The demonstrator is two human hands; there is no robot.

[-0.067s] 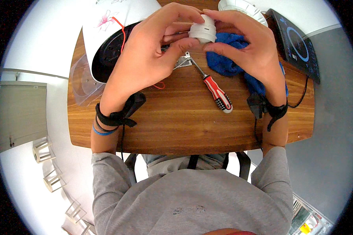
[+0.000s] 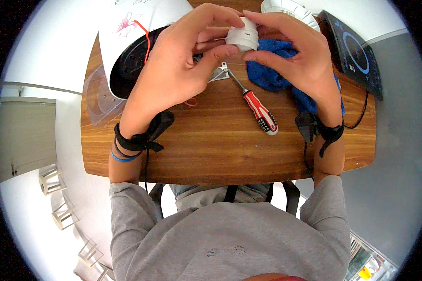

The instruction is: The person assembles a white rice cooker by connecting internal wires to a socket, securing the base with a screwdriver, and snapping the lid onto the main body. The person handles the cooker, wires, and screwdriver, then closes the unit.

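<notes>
Between my two hands, raised over the far part of the table, is a round white plastic part [image 2: 242, 38] with a ringed band and a small dark slot. My left hand [image 2: 187, 61] grips it from the left, thumb below and fingers above. On the right, the fingers and thumb of my right hand [image 2: 297, 47] hold its other side. Below the hands lies a red, white and black screwdriver [image 2: 260, 112], its tip beside a small metal bracket [image 2: 222, 73]. A blue cloth [image 2: 267, 70] is bunched under my right hand.
At the far left lies a white flower-printed appliance [image 2: 154, 11] with a dark underside and a red wire [image 2: 148, 42]. A see-through plastic tray [image 2: 98, 100] with small screws sits beside it. A black cooktop-like panel [image 2: 354, 54] and a white ribbed dish [image 2: 290, 7] are at the far right.
The white plastic part has turned slightly between my fingers. Both hands stay in the same place.
</notes>
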